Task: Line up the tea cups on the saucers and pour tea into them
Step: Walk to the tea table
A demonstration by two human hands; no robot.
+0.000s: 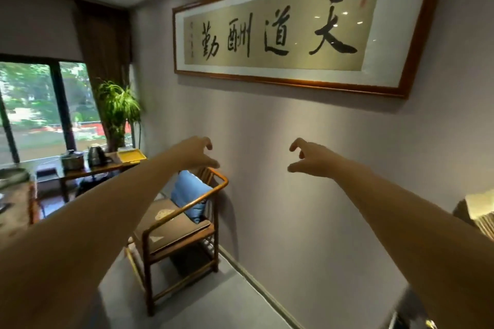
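Observation:
Both my arms are stretched out in front of me toward a grey wall. My left hand [199,153] hangs in the air with fingers curled apart and holds nothing. My right hand [307,157] is level with it, also empty, fingers spread and bent. No tea cups or saucers show in this view. A dark kettle [95,155] and a metal pot [71,160] stand on a low wooden side table [107,168] far to the left, well away from both hands.
A wooden armchair [181,224] with a blue cushion [191,195] stands against the wall below my hands. A framed calligraphy scroll [294,32] hangs above. A potted plant [117,109], a yellow tray [131,155] and a window [40,109] are at the left.

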